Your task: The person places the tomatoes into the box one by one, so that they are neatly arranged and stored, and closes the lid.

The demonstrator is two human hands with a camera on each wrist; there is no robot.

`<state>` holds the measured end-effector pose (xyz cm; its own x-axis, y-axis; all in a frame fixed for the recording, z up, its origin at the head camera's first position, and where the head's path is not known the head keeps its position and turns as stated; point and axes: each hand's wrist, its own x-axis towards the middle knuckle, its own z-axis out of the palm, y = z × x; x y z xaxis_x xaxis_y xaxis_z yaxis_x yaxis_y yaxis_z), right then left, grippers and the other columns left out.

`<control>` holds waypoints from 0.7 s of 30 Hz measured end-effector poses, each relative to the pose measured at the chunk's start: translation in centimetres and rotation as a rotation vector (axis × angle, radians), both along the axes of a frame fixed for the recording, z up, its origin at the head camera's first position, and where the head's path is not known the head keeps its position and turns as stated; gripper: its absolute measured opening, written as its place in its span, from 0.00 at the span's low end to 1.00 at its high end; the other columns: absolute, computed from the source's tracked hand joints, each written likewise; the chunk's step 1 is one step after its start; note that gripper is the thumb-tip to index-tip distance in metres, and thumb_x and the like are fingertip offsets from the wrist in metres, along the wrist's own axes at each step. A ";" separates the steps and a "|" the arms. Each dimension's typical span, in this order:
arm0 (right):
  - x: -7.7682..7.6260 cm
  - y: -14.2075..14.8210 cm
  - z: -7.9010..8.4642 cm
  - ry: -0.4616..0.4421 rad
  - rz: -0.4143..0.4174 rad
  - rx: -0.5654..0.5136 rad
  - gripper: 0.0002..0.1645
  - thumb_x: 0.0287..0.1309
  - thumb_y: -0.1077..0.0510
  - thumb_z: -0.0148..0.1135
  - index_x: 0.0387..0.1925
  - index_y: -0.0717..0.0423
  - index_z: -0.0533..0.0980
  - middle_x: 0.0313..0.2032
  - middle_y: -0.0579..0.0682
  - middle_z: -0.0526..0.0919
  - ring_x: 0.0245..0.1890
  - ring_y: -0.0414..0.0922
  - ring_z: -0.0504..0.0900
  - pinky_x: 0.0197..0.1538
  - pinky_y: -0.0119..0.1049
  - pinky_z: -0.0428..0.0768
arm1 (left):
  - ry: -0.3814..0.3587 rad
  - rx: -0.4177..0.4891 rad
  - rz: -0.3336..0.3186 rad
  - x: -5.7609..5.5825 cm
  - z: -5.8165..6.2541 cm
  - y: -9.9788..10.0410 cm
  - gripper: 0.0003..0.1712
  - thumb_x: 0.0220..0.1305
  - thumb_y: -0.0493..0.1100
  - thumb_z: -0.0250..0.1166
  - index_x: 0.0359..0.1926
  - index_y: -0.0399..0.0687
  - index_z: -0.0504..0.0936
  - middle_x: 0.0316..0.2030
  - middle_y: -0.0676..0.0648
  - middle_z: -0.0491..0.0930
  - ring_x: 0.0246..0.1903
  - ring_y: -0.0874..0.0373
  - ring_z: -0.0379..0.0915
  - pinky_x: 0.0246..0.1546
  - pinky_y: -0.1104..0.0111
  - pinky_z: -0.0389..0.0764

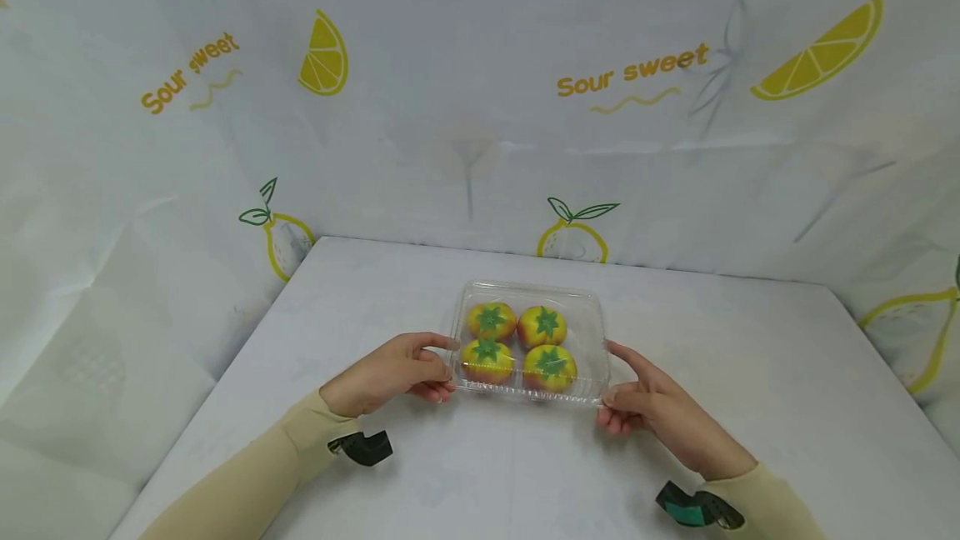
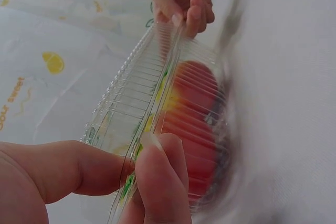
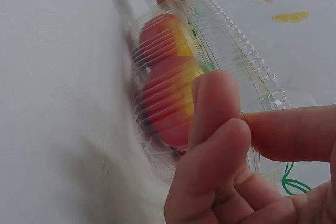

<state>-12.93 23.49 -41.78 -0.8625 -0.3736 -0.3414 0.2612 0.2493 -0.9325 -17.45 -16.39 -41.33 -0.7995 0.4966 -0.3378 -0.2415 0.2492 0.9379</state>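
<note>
A clear plastic clamshell box [image 1: 588, 348] with its lid down is in front of me in the head view. Inside it sit several yellow and red fruits [image 1: 550, 367] with green star-shaped leaf tops, grouped toward the left. My left hand [image 1: 401, 369] grips the box's left side; in the left wrist view its thumb and fingers pinch the rim [image 2: 163, 90] where lid and base meet. On the opposite side my right hand [image 1: 660, 407] pinches the same rim near the front corner. Ridged walls [image 3: 160, 72] and the fruits' red undersides show in the right wrist view.
A white table [image 1: 375, 290] lies under the box and hands. Behind and beside it hangs a white cloth [image 1: 450, 107] printed with lemons and lettering. Dark straps [image 1: 363, 447] are on both wrists.
</note>
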 end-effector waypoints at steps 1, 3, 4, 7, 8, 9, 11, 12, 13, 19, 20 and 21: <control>0.0 0.0 0.0 -0.004 -0.004 0.001 0.55 0.77 0.57 0.58 0.87 0.55 0.34 0.36 0.54 0.90 0.35 0.45 0.86 0.45 0.38 0.88 | -0.003 -0.002 0.002 0.0 0.0 0.0 0.36 0.73 0.37 0.67 0.77 0.36 0.67 0.40 0.43 0.90 0.38 0.57 0.90 0.43 0.67 0.91; 0.0 0.0 0.0 -0.004 -0.008 -0.001 0.55 0.78 0.57 0.58 0.87 0.55 0.34 0.36 0.54 0.90 0.35 0.45 0.86 0.45 0.38 0.88 | -0.010 -0.004 0.008 0.1 0.1 0.1 0.36 0.72 0.38 0.68 0.77 0.37 0.67 0.40 0.43 0.90 0.38 0.57 0.90 0.43 0.67 0.91; 0.0 0.0 0.0 -0.005 -0.009 -0.003 0.55 0.78 0.57 0.58 0.88 0.55 0.34 0.36 0.54 0.90 0.35 0.44 0.86 0.45 0.37 0.88 | -0.009 -0.004 0.008 0.1 0.1 0.1 0.36 0.72 0.38 0.68 0.77 0.36 0.67 0.40 0.43 0.90 0.38 0.57 0.90 0.43 0.67 0.91; 0.0 0.0 0.0 -0.010 -0.017 -0.004 0.55 0.78 0.57 0.58 0.88 0.54 0.34 0.36 0.53 0.90 0.34 0.44 0.85 0.45 0.37 0.88 | -0.007 -0.003 0.006 0.1 0.1 0.2 0.36 0.72 0.38 0.68 0.77 0.36 0.67 0.40 0.43 0.90 0.38 0.57 0.89 0.43 0.67 0.91; 0.0 0.0 0.0 -0.009 -0.015 -0.007 0.54 0.78 0.58 0.58 0.88 0.54 0.34 0.36 0.53 0.90 0.34 0.44 0.85 0.45 0.37 0.88 | -0.006 -0.003 0.006 0.1 0.1 0.2 0.36 0.72 0.38 0.68 0.77 0.36 0.67 0.40 0.43 0.90 0.38 0.57 0.89 0.43 0.68 0.90; 0.0 -0.1 0.0 -0.007 -0.012 -0.009 0.54 0.78 0.58 0.57 0.88 0.54 0.34 0.36 0.53 0.90 0.34 0.44 0.85 0.45 0.37 0.87 | -0.006 -0.002 0.005 0.1 0.1 0.2 0.36 0.73 0.38 0.68 0.77 0.36 0.67 0.40 0.43 0.90 0.38 0.57 0.89 0.43 0.68 0.90; 0.1 -0.1 -0.1 -0.003 -0.008 -0.015 0.54 0.78 0.58 0.57 0.88 0.55 0.33 0.36 0.52 0.90 0.34 0.43 0.85 0.44 0.37 0.87 | -0.008 -0.002 0.005 0.1 0.1 0.2 0.35 0.73 0.37 0.67 0.76 0.36 0.67 0.39 0.44 0.90 0.38 0.57 0.89 0.43 0.68 0.90; 0.1 -0.1 -0.1 0.000 -0.006 -0.019 0.54 0.78 0.58 0.57 0.88 0.55 0.33 0.35 0.52 0.90 0.34 0.43 0.85 0.44 0.37 0.87 | -0.006 0.000 0.004 0.2 0.1 0.1 0.35 0.73 0.37 0.67 0.76 0.36 0.67 0.39 0.44 0.90 0.38 0.58 0.89 0.43 0.68 0.90; 0.1 -0.1 -0.2 0.002 -0.004 -0.025 0.54 0.79 0.58 0.57 0.88 0.55 0.32 0.35 0.52 0.90 0.33 0.43 0.84 0.44 0.37 0.87 | -0.006 0.002 0.002 0.2 0.1 0.1 0.36 0.73 0.37 0.67 0.76 0.36 0.67 0.39 0.44 0.89 0.37 0.58 0.89 0.43 0.68 0.90; 0.0 -0.1 -0.4 -0.001 -0.005 -0.048 0.55 0.78 0.61 0.56 0.88 0.56 0.32 0.33 0.50 0.89 0.32 0.41 0.84 0.43 0.38 0.87 | -0.003 0.021 -0.007 0.2 0.1 0.1 0.36 0.71 0.37 0.68 0.76 0.33 0.67 0.36 0.46 0.89 0.35 0.59 0.88 0.43 0.68 0.90; 0.0 -0.1 -0.4 0.000 -0.005 -0.048 0.55 0.78 0.61 0.56 0.88 0.56 0.32 0.33 0.49 0.89 0.32 0.41 0.84 0.43 0.38 0.87 | -0.004 0.022 -0.006 0.2 0.1 0.1 0.36 0.72 0.37 0.68 0.76 0.34 0.67 0.36 0.46 0.89 0.35 0.59 0.88 0.43 0.68 0.90; 0.1 -0.1 -0.4 0.000 -0.005 -0.048 0.55 0.78 0.61 0.56 0.88 0.56 0.32 0.33 0.49 0.89 0.32 0.41 0.84 0.43 0.38 0.87 | -0.006 0.021 -0.002 0.3 0.1 0.1 0.37 0.72 0.37 0.68 0.76 0.34 0.67 0.36 0.46 0.89 0.35 0.59 0.88 0.43 0.68 0.90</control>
